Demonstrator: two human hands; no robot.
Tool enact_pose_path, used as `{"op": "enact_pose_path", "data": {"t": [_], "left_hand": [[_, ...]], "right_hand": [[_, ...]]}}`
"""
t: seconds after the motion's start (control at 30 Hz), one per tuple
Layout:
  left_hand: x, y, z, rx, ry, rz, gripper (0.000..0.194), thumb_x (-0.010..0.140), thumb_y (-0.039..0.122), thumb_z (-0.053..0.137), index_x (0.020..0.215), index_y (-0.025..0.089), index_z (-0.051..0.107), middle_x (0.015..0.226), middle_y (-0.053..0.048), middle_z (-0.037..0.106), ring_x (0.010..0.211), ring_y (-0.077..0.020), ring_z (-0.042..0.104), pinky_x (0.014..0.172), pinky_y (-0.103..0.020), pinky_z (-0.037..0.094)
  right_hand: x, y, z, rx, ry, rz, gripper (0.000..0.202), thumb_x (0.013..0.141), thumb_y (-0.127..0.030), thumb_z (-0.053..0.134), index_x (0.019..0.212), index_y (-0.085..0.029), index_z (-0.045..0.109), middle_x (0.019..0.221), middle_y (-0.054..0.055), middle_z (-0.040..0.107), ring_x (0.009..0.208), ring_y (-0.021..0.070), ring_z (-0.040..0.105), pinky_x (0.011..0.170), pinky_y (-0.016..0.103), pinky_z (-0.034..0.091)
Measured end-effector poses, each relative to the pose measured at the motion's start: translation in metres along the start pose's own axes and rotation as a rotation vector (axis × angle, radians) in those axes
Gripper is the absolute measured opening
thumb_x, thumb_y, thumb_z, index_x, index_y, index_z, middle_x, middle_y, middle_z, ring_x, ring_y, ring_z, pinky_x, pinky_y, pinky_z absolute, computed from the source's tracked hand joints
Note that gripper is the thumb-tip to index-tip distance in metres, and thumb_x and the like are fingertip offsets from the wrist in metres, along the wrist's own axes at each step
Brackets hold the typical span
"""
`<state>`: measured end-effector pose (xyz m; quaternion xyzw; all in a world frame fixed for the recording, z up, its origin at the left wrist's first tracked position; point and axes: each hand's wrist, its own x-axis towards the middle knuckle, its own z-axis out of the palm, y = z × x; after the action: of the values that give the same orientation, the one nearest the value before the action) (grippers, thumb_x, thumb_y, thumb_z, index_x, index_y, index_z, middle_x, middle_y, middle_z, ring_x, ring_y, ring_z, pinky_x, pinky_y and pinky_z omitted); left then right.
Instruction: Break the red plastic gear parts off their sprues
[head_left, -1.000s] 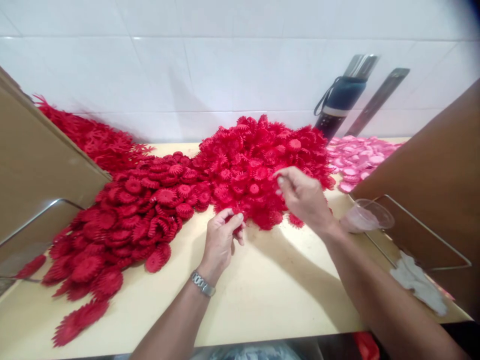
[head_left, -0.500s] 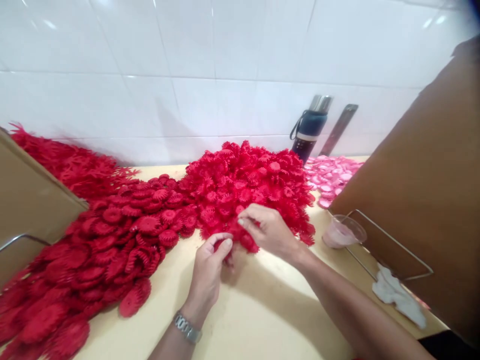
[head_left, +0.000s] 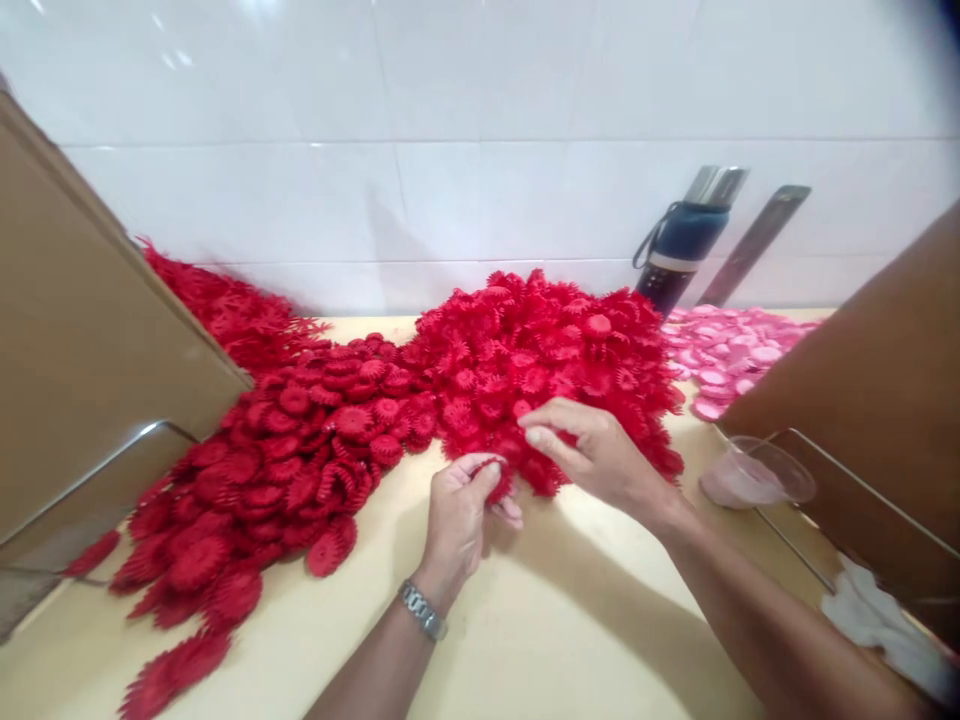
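My left hand [head_left: 466, 500], with a metal-banded watch [head_left: 424, 610] on its wrist, is closed on a small red toothed flower piece [head_left: 496, 485] between thumb and fingers. To its right, my right hand [head_left: 589, 450] has thumb and forefinger brought close in a pinch just in front of the red heap. Whether anything sits between those fingertips is lost against the red. Behind both hands rises a heap of frilly red flower pieces [head_left: 547, 350]. Flatter stacked red toothed discs [head_left: 277, 470] spread to the left.
Cardboard panels stand at left [head_left: 97, 270] and right [head_left: 877, 400], each with a metal wire frame. A dark blue flask [head_left: 690, 235] is near the tiled wall. Pink discs [head_left: 735, 350], a clear plastic cup [head_left: 750, 475] and a white cloth [head_left: 877, 620] lie at right.
The view has swung left, so everything appears further right. The red piece in my left hand shows more clearly. My right hand stays close beside it, over the heap's front.
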<state>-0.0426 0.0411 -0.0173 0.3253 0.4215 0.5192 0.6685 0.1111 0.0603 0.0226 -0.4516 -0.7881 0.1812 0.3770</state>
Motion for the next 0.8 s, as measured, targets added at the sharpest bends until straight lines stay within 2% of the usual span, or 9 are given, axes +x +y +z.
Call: {"op": "enact_pose_path", "data": {"t": [0.13,0.27,0.4,0.5,0.63,0.8], "left_hand": [[-0.005,0.000,0.002,-0.033,-0.077,-0.015,0.016,0.071,0.026,0.061,0.064,0.013,0.057,0.043,0.002,0.053,0.033,-0.0101,0.049,0.034,-0.021,0.041],[-0.008,0.000,0.001,-0.092,-0.159,-0.028,0.020,0.075,0.032,0.057,0.066,0.015,0.060,0.054,-0.004,0.062,0.051,-0.0175,0.061,0.048,-0.029,0.050],[-0.009,-0.002,-0.001,-0.133,-0.224,-0.031,0.020,0.077,0.031,0.056,0.066,0.017,0.064,0.065,-0.006,0.066,0.067,-0.0207,0.064,0.063,-0.035,0.051],[-0.007,-0.005,-0.001,-0.148,-0.218,-0.017,0.019,0.076,0.031,0.059,0.067,0.015,0.064,0.067,-0.006,0.066,0.071,-0.0206,0.064,0.067,-0.035,0.051],[-0.003,-0.009,0.000,-0.134,-0.125,0.021,0.018,0.071,0.030,0.064,0.070,0.012,0.064,0.064,-0.005,0.065,0.069,-0.0181,0.063,0.065,-0.030,0.050],[0.000,-0.009,0.000,-0.086,-0.016,0.100,0.016,0.072,0.027,0.062,0.070,0.011,0.064,0.065,-0.004,0.065,0.068,-0.0156,0.062,0.064,-0.027,0.051]], "right_hand": [[-0.008,-0.008,0.024,0.302,-0.208,0.234,0.012,0.079,-0.028,0.059,0.085,-0.017,0.060,0.069,-0.001,0.060,0.063,0.0122,0.055,0.057,0.023,0.044],[-0.013,0.005,0.037,0.371,-0.270,0.277,0.011,0.080,-0.029,0.057,0.083,-0.018,0.055,0.070,-0.001,0.059,0.063,0.0123,0.054,0.057,0.023,0.044],[-0.019,0.017,0.041,0.241,-0.190,0.155,0.015,0.085,-0.031,0.050,0.084,-0.018,0.058,0.075,0.002,0.061,0.067,0.0143,0.057,0.061,0.025,0.045],[-0.022,0.019,0.042,0.128,-0.090,0.065,0.021,0.088,-0.029,0.043,0.080,-0.018,0.058,0.073,0.004,0.060,0.063,0.0146,0.057,0.056,0.025,0.044],[-0.021,0.012,0.048,0.014,0.019,-0.013,0.022,0.090,-0.022,0.039,0.079,-0.018,0.058,0.071,0.004,0.061,0.060,0.0142,0.056,0.056,0.024,0.044],[-0.014,0.003,0.053,-0.263,0.124,-0.137,0.023,0.087,-0.014,0.036,0.074,-0.016,0.054,0.065,0.004,0.056,0.056,0.0139,0.052,0.052,0.023,0.038]]}}
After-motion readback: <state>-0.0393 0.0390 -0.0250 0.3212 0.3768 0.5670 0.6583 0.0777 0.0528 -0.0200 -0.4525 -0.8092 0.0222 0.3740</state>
